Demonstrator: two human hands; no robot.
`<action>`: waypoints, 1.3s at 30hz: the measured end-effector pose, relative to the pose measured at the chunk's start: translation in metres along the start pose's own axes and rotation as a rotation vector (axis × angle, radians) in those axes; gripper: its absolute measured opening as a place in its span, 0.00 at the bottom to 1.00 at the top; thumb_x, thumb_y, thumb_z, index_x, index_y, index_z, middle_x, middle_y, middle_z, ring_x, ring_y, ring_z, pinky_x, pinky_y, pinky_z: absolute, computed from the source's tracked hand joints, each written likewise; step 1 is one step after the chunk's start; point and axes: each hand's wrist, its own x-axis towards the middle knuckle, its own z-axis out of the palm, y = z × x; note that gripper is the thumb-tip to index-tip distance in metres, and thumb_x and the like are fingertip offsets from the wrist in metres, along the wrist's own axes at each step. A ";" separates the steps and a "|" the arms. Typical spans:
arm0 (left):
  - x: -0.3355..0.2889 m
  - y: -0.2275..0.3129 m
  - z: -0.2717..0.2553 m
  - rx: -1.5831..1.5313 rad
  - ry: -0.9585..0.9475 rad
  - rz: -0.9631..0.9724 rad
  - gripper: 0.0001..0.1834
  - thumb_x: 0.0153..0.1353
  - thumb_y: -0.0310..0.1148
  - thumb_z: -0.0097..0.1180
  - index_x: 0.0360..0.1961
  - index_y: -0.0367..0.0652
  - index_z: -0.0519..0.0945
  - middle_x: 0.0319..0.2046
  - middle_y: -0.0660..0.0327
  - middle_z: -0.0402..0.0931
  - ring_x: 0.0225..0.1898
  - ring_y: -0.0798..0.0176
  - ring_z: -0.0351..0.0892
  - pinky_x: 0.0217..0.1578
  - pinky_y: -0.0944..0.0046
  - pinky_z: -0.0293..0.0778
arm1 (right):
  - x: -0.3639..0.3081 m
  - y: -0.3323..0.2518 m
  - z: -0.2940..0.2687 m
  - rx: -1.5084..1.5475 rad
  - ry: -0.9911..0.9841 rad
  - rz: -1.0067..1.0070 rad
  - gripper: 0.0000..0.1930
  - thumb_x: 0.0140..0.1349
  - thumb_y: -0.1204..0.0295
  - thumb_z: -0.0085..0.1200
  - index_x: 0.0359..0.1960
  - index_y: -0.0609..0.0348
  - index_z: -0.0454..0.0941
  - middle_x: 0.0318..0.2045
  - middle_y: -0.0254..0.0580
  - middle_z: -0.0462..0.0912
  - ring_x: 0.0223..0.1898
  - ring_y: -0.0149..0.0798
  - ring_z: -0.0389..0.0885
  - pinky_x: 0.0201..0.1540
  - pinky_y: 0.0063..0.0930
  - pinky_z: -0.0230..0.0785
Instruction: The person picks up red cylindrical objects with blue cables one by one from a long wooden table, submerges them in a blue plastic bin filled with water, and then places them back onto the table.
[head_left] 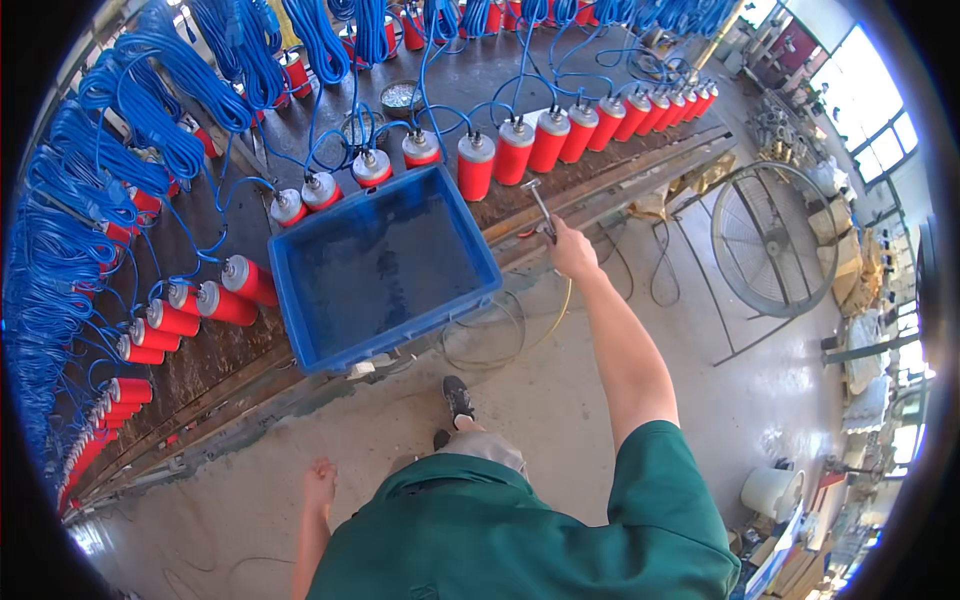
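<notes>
My right hand (574,250) is stretched forward past the bench edge, its fingers wrapped round an air blow gun (543,207). The gun's thin metal tube ends in a short crosspiece close to the red cylinders, and a yellowish hose hangs below my hand. Down at my side, my left hand (320,485) has its fingers curled in, with nothing visible in them. A blue plastic tub (462,215) holding dark water sits at the bench edge between several red cylinders (515,150) with metal tops. Blue cables run from those tops.
Thick coiled bundles of blue cable (180,80) line the far and left sides of the dark bench (190,375). A small bowl (402,97) of bits stands behind the tub. On the floor to the right is a large round fan (775,240); a white bucket (772,490) stands lower right.
</notes>
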 end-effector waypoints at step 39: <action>0.281 0.095 -0.429 0.002 0.981 0.297 0.53 0.51 0.46 0.79 0.73 0.32 0.68 0.62 0.41 0.78 0.66 0.43 0.77 0.68 0.51 0.72 | -0.253 -0.017 0.095 0.301 -0.614 0.678 0.02 0.63 0.76 0.56 0.36 0.61 0.76 0.22 0.41 0.79 0.17 0.35 0.78 0.14 0.30 0.64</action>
